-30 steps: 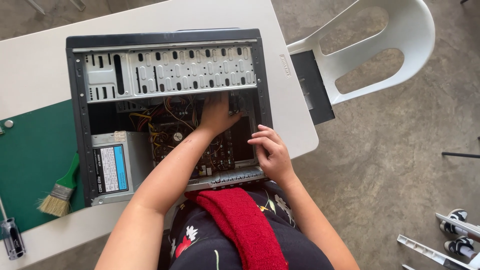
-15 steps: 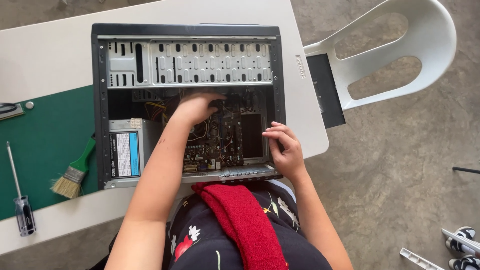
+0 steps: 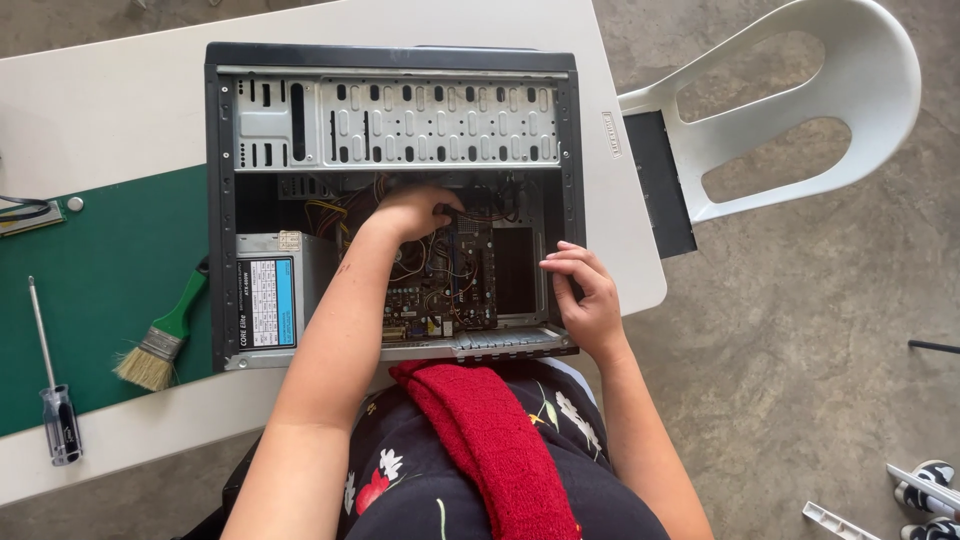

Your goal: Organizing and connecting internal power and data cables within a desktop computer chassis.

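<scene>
An open black computer case [image 3: 390, 60] lies on its side on the white table [image 3: 120, 100], its inside facing up. My left hand [image 3: 415, 212] reaches deep into the case, fingers curled among the coloured wires above the motherboard [image 3: 455, 290]; what the fingers grip is hidden. My right hand [image 3: 585, 295] rests on the case's right edge, fingers curled over the rim. A grey power supply [image 3: 275, 300] with a label sits in the case's lower left corner. The metal drive cage [image 3: 400, 120] fills the case's far side.
A green mat [image 3: 100, 290] lies left of the case, with a green-handled brush [image 3: 165, 335] and a screwdriver [image 3: 50, 390] on it. A white plastic chair [image 3: 800, 110] stands at the right. A red cloth [image 3: 490, 440] lies on my lap. Shoes [image 3: 930, 490] are at the bottom right.
My left hand has moved from the middle of the motherboard up toward the wires under the drive cage. My right hand has shifted to the case's right edge. The view has drifted left.
</scene>
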